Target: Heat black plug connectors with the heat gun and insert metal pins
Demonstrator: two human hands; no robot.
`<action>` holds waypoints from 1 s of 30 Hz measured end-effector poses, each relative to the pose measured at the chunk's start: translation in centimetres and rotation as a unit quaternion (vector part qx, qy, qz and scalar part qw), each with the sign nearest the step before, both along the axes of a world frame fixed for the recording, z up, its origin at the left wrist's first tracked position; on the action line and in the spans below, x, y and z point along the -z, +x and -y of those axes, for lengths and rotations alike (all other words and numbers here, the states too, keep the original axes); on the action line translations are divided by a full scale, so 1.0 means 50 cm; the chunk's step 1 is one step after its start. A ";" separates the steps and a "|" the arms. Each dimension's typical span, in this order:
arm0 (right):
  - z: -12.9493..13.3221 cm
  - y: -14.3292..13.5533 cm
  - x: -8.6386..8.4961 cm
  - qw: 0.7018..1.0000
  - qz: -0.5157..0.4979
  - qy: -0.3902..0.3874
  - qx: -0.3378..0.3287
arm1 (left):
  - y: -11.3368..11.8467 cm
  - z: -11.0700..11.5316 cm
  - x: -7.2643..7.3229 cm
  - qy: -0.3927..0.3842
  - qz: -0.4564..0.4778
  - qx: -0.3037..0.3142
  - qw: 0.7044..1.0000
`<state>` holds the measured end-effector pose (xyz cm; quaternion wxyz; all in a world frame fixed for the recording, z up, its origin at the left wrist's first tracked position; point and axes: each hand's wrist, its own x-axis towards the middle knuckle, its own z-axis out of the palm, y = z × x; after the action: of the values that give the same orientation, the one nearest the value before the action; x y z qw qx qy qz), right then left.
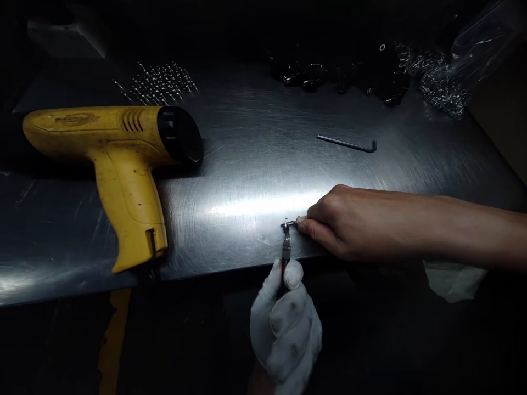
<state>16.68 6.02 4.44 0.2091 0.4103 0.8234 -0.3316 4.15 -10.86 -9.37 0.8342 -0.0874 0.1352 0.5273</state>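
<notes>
My left hand [286, 326], in a white glove, comes up from the bottom with its fingers curled. It is closed on small pliers [286, 249], whose handles are mostly hidden in the glove. The jaws of the pliers meet a small dark part [291, 223] close to the table's front edge. My bare right hand [331, 222] reaches in from the right, knuckles up, and pinches the other end of that part between thumb and finger. The fingers hide much of the part, so its exact kind does not show.
A yellow heat gun [127, 148] lies at the left of the metal table [239, 164]. Behind it are many thin metal pins [164, 82]. A hex key [348, 144] lies at centre right. Dark parts [313, 77] and a heap of small metal pieces [442, 90] sit at the back.
</notes>
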 end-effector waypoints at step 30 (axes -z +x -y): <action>0.006 -0.013 -0.034 0.994 0.036 -0.042 0.099 | -0.027 -0.010 -0.056 0.015 0.101 0.010 0.995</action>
<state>16.01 5.72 6.12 0.2219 0.4926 0.7559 -0.3698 2.79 -10.39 -6.58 0.8503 -0.1266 0.0430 0.5090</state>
